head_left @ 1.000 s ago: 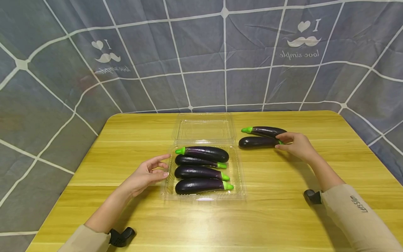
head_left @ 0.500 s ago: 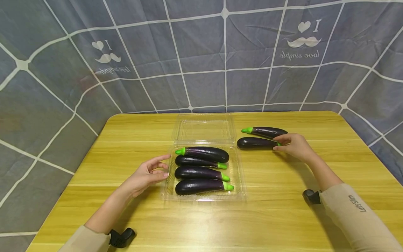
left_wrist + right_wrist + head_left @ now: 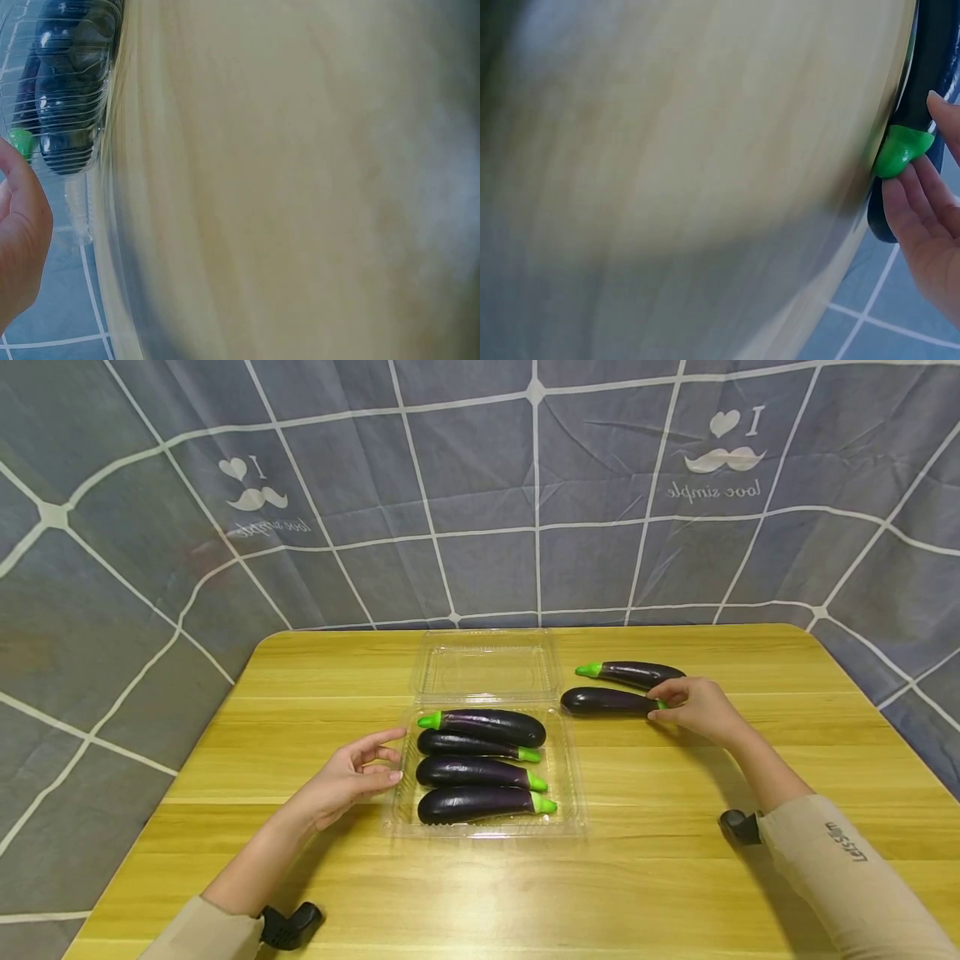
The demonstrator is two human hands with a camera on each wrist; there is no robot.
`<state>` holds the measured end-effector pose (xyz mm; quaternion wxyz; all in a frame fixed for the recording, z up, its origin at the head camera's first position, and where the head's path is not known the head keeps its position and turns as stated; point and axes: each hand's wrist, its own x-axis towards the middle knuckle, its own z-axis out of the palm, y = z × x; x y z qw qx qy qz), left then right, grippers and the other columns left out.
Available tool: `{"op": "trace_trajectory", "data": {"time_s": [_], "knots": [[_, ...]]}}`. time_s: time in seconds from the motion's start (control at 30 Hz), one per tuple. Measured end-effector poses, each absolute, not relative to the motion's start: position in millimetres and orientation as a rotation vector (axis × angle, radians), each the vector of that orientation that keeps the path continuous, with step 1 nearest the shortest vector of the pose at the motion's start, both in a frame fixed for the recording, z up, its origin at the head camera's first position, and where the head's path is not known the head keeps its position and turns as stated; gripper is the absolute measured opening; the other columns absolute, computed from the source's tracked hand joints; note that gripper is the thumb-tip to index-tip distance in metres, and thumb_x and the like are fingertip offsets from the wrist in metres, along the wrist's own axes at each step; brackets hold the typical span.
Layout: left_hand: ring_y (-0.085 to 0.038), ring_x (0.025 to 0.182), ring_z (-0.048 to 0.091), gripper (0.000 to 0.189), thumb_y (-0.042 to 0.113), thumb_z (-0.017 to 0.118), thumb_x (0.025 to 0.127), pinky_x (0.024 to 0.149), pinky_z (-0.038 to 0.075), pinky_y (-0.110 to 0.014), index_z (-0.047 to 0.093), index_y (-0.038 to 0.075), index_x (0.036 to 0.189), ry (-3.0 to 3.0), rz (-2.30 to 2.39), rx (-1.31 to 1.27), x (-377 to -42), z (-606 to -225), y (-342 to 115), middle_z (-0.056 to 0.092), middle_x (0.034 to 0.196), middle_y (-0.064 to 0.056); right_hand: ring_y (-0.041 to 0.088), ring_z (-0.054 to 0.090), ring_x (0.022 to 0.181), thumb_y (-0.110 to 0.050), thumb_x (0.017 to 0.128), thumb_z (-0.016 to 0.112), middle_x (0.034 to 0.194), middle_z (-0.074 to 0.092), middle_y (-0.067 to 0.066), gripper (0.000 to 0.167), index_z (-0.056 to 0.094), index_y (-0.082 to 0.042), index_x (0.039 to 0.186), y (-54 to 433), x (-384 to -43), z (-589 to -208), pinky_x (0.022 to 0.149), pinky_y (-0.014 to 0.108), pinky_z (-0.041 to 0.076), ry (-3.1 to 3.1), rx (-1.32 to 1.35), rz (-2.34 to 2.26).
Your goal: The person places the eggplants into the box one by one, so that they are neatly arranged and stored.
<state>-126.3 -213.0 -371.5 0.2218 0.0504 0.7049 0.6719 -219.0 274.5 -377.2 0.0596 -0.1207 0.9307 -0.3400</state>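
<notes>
My right hand (image 3: 699, 706) pinches an eggplant (image 3: 606, 700) by its stem end, on the right side of the table. The right wrist view shows thumb and fingers about its green cap (image 3: 904, 150). Just behind it lies another eggplant (image 3: 630, 672), green tip to the left, its far end partly behind my fingers. In a clear plastic clamshell box (image 3: 566, 777), several eggplants (image 3: 483, 771) lie side by side in a column. Along the box's left wall rests my left hand (image 3: 352, 777), fingers loosely bent and fingertips right at the rim.
The box's clear lid (image 3: 487, 668) is folded back flat on the wooden table (image 3: 480, 902). Behind the table and at its sides hangs a grey curtain (image 3: 480, 485) with white lines.
My right hand has moved slightly left with the eggplant, bringing its round end near the box's back right corner. The left hand has stayed in place.
</notes>
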Motion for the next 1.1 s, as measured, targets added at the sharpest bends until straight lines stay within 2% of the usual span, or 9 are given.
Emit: {"op": "trace_trajectory", "data": {"time_s": [0.3, 1.1], "knots": [[-0.009, 0.083, 0.057, 0.069, 0.001, 0.064, 0.085, 0.073, 0.052, -0.021, 0.028, 0.0, 0.144, 1.954, 1.852, 0.132, -126.3, -370.9, -212.5, 0.048, 0.108, -0.007, 0.039, 0.057, 0.098, -0.008, 0.082, 0.07, 0.112, 0.06, 0.026, 0.038, 0.062, 0.003, 0.118, 271.8, -219.1, -377.5, 0.083, 0.051, 0.047, 2.827, -0.417, -0.994], [-0.01, 0.084, 0.057, 0.068, 0.001, 0.063, 0.086, 0.074, 0.052, -0.021, 0.028, 0.0, 0.144, 1.95, 1.857, 0.13, -125.8, -370.9, -212.6, 0.048, 0.109, -0.009, 0.038, 0.061, 0.092, -0.006, 0.079, 0.073, 0.106, 0.062, 0.026, 0.034, 0.065, 0.004, 0.11, 276.6, -215.6, -380.3, 0.079, 0.05, 0.049, 2.866, -0.499, -0.989]]}}
